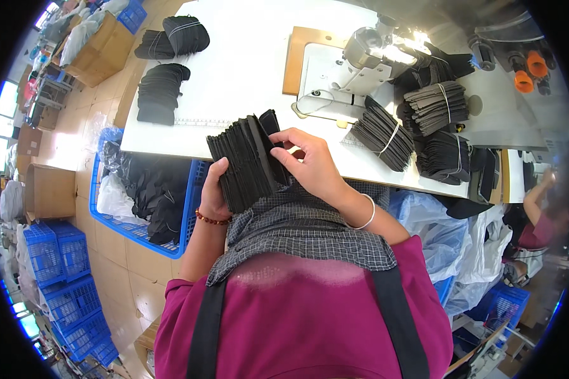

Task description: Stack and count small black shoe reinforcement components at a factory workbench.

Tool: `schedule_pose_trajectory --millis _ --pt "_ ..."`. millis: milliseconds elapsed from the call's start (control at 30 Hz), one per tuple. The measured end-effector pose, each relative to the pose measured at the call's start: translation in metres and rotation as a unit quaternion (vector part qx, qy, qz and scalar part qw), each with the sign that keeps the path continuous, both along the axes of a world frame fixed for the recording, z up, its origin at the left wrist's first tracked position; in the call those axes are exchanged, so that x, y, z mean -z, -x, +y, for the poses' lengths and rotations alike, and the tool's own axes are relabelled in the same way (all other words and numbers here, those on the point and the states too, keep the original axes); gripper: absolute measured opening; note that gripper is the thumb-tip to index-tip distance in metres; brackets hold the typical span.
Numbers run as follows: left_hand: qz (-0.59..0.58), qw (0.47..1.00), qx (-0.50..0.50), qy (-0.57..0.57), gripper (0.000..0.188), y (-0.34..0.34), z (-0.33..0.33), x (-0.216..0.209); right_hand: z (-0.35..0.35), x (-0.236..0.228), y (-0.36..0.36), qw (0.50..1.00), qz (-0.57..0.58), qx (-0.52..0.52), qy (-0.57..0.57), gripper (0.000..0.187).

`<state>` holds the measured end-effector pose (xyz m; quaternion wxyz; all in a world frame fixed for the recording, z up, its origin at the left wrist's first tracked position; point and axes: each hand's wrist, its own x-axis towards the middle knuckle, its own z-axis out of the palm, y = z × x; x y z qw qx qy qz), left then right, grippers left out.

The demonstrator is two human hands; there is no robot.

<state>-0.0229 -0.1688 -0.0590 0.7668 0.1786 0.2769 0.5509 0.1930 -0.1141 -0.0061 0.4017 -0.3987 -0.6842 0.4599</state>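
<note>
A thick stack of black fabric pieces [243, 165] is held in front of me, over the table's near edge. My left hand [215, 189] grips the stack from its left side, thumb on top and the other fingers hidden beneath. At the stack's right end my right hand [310, 160] pinches the outermost pieces, which stand a little apart from the others. A sewing machine [360, 63] sits on the white table [240, 63] beyond my right hand. Tied bundles of black pieces [384, 134] lie to the right of it.
More black bundles [161, 95] lie at the table's left end. A blue crate [183, 243] with dark fabric and plastic bags stands on the floor at left. Stacked blue crates [76, 287] and a cardboard box [50, 191] are farther left. Plastic bags [430, 234] hang at right, near another person [537, 221].
</note>
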Motion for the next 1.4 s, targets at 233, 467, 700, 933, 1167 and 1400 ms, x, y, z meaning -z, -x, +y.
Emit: schedule_pose_trajectory --millis 233,467,700,933,1167,1400 --pt "-0.01 1.0 -0.007 0.003 0.061 -0.003 0.001 -0.008 0.001 0.007 0.001 0.999 0.024 0.004 -0.046 0.025" --pt "0.073 0.996 -0.023 -0.038 0.059 -0.008 0.0 -0.015 0.0 0.002 0.0 1.0 0.008 -0.005 -0.014 0.023" --pt "-0.051 0.998 0.035 -0.019 0.061 0.008 0.004 -0.001 0.001 -0.002 -0.002 0.997 0.051 0.014 0.055 0.022" --pt "-0.02 0.999 0.023 -0.019 0.061 0.006 0.003 -0.001 -0.001 0.002 0.004 0.998 -0.008 0.017 -0.056 0.019" --pt "-0.022 1.0 -0.002 0.0 0.064 0.007 0.003 -0.001 -0.002 0.005 0.006 0.996 0.055 0.041 -0.054 0.014" --pt "-0.052 0.999 0.001 -0.004 0.062 0.008 0.004 0.003 -0.001 0.014 0.006 0.985 -0.007 0.042 -0.17 0.019"
